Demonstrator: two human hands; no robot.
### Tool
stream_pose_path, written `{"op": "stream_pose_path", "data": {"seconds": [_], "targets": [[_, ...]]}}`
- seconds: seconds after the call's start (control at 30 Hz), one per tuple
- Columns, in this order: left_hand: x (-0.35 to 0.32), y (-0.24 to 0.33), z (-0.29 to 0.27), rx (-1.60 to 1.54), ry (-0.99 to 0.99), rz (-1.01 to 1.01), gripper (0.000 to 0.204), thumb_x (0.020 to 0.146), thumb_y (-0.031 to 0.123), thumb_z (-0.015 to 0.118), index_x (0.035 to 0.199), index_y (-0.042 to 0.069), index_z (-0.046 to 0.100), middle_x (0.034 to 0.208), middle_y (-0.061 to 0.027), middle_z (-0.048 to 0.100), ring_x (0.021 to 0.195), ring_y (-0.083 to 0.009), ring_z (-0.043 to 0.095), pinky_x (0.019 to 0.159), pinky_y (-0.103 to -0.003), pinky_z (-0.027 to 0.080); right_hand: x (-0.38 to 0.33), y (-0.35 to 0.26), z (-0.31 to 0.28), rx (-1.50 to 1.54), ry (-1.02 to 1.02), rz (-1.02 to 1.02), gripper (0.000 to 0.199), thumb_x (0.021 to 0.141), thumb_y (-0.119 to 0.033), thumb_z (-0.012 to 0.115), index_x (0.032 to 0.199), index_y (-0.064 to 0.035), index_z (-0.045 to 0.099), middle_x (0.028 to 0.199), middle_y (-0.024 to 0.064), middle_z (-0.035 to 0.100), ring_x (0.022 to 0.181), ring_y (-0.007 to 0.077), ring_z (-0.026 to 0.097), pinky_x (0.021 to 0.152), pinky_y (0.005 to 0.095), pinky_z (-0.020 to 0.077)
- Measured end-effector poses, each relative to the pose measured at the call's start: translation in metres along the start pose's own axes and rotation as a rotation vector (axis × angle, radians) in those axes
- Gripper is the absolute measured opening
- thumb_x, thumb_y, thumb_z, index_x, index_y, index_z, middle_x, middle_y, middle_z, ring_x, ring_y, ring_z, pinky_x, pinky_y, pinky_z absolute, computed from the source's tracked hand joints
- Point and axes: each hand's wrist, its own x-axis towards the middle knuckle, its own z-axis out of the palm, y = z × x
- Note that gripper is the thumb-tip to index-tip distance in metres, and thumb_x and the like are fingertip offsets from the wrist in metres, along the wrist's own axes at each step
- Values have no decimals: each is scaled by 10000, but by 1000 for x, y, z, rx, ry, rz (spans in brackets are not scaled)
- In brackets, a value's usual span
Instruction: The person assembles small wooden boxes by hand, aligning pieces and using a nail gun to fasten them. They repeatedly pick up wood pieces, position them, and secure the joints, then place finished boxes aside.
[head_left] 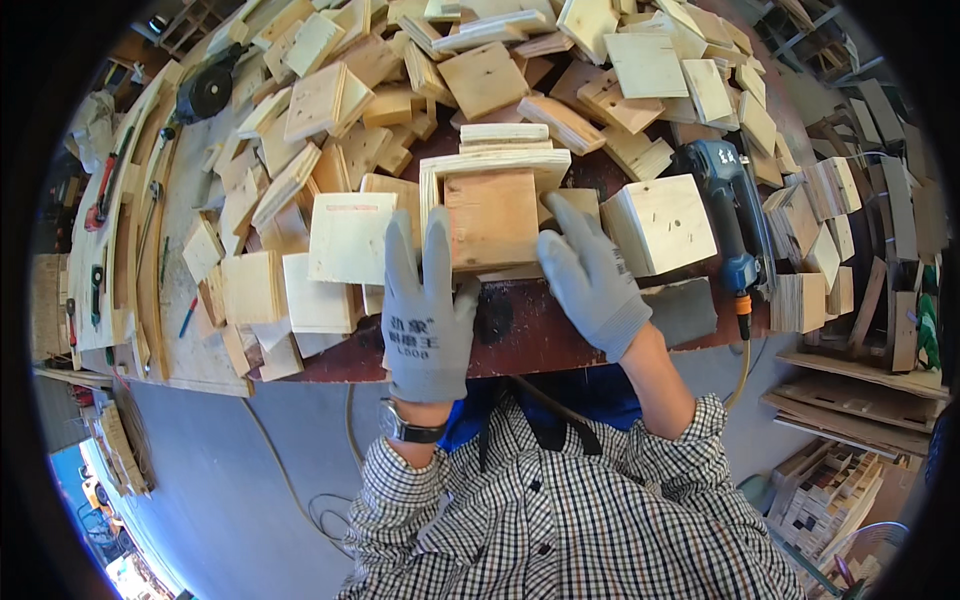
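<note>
Directly before me on the table edge stands a squarish wooden board piece (492,222), its reddish-brown face up, with light plywood strips (500,165) along its far and left sides. My left hand (428,320), in a grey knit glove, lies at its left edge with two fingers stretched far forward. At its right edge is my right hand (595,280), also gloved, fingers extended and apart, the tips by the corner. Both hands frame the piece; whether they press on it I cannot tell. A pale square block (350,235) sits left of my left hand, another thick one (660,225) beyond my right.
A large heap of plywood squares (485,80) covers the table's far side. At right lies a blue-black air tool (715,180) with a yellow hose, near a grey sheet (682,310). More block stacks (800,300) stand further right. Screwdrivers (103,190) lie far left.
</note>
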Motion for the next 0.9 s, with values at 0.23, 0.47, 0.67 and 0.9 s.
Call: {"op": "stream_pose_path", "data": {"seconds": [0.23, 0.47, 0.67, 0.9], "targets": [[11, -2, -5, -5, -111, -3, 746, 849, 48, 733, 1554, 161, 518, 1519, -317, 462, 1329, -502, 549, 1118, -526, 482, -8, 12, 6, -41, -13, -152, 552, 998, -171, 583, 1489, 52, 464, 1333, 323, 589, 1177, 482, 626, 1028, 485, 519], [14, -3, 3, 48, -62, 31, 765, 842, 50, 754, 1561, 136, 504, 1466, -282, 495, 1325, -484, 549, 1101, -526, 495, 4, 19, 34, -388, 95, -145, 871, 868, -323, 840, 1520, 28, 380, 1238, 279, 588, 1092, 465, 644, 920, 525, 567], [11, -8, 16, 62, 54, 47, 748, 805, -8, 759, 1514, 98, 546, 1417, -266, 528, 1304, -477, 555, 1088, -518, 494, 0, 3, 39, -383, 68, -37, 889, 859, -358, 844, 1519, 25, 389, 1211, 275, 587, 1056, 450, 660, 896, 515, 577], [15, -1, 2, 35, -49, 6, 827, 764, -30, 757, 1544, 96, 512, 1423, -283, 514, 1271, -493, 568, 1075, -519, 500, 0, -6, 27, -365, -30, -29, 902, 903, -489, 782, 1518, 30, 373, 1298, 288, 516, 1156, 468, 636, 945, 508, 573]]}}
